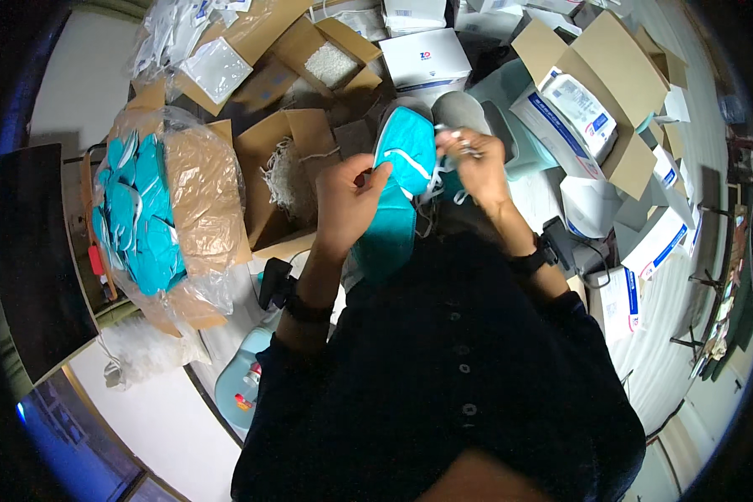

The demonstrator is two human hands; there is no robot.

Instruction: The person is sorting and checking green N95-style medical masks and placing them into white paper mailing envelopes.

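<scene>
A teal flat-folded face mask (pixel 412 161) is pinched between the thumb and fingers of my left hand (pixel 351 199), in front of my lap. More teal material (pixel 386 234), apparently another mask, lies just below it, against my dark clothing. Just right of the mask, my right hand (pixel 478 166) is closed on thin white elastic straps (pixel 448 140), slightly smeared by motion. Other white strap ends (pixel 435 186) dangle between the hands along the mask's edge. Past the masks, the rounded grey tips of my footwear (pixel 460 109) show.
Left stands a plastic-lined carton with many teal masks (pixel 138 213). An open cardboard box (pixel 259 213) holds white strands; another holds white bits (pixel 330 65). To the right are a pale green bin (pixel 523 142), an open carton (pixel 619 67) and several white boxes (pixel 427 60).
</scene>
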